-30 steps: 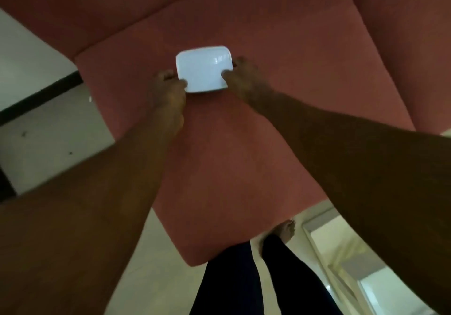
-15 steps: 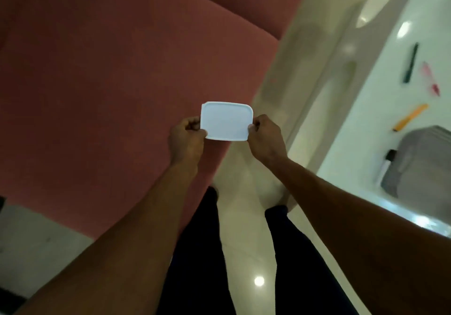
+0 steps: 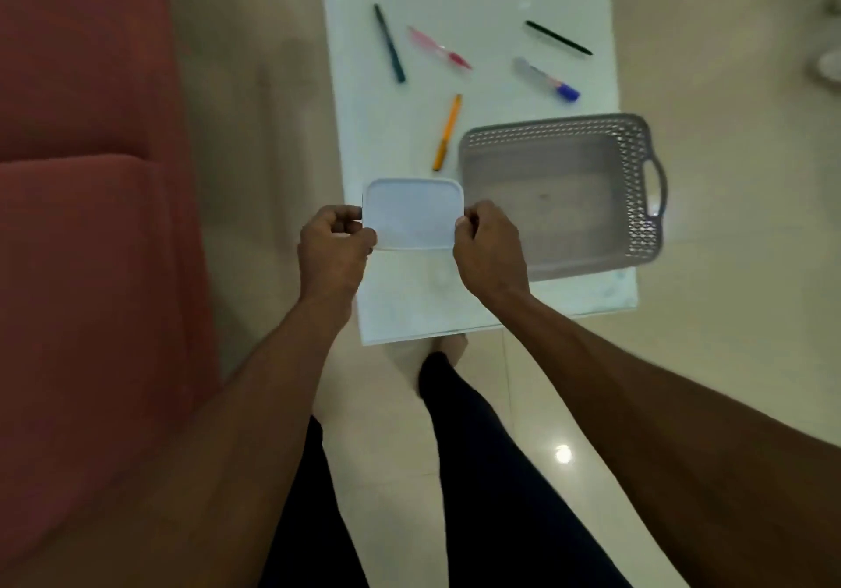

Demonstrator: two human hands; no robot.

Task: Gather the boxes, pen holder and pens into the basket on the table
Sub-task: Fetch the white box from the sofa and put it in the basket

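From the head view, we held the white box between both hands over the near part of the bench, the left hand and the right hand each pinching a short edge in a closed grip. We judged this the carrying step; next the box had to shift right and lower into the grey basket just beside it, which looked empty.

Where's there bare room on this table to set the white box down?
Bare patches: the table's near end, below the white box and the basket; a gap between the red pen and the blue-capped marker; the basket's floor itself. The left-middle is crowded: teal pen, orange pen.
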